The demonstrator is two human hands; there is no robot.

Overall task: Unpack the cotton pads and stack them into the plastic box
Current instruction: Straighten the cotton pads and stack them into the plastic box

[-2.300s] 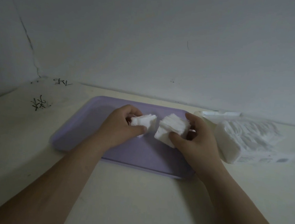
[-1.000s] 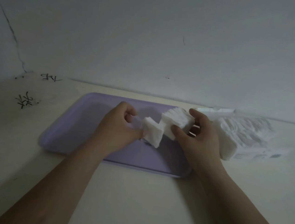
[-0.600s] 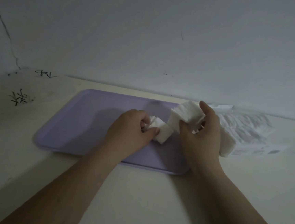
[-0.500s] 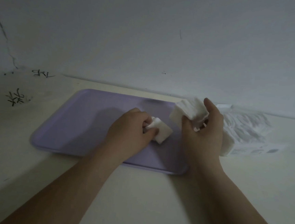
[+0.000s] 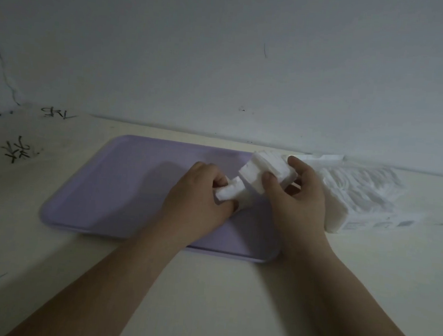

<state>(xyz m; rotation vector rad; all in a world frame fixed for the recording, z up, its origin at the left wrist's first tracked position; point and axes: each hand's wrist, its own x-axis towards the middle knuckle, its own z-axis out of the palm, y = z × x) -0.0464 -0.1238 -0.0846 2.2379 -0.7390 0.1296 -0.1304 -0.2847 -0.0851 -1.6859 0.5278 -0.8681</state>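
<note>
Over the right half of the lilac tray [image 5: 122,186] my left hand [image 5: 198,200] pinches a small stack of white cotton pads [image 5: 230,191]. My right hand [image 5: 298,198] grips a thicker stack of cotton pads [image 5: 265,170], thumb in front, fingers behind. The two stacks touch each other just above the tray. To the right, on the table, lies the opened clear package of cotton pads [image 5: 360,196], still holding several pads. No plastic box is in view.
The cream table [image 5: 218,288] meets a white wall at the back. Black scribbles [image 5: 19,150] mark the table at the far left. The tray's near edge [image 5: 207,252] sits just beyond my forearms.
My right hand has come down and left with its stack, which now meets the small stack in my left hand. The left hand stayed above the tray's right half.
</note>
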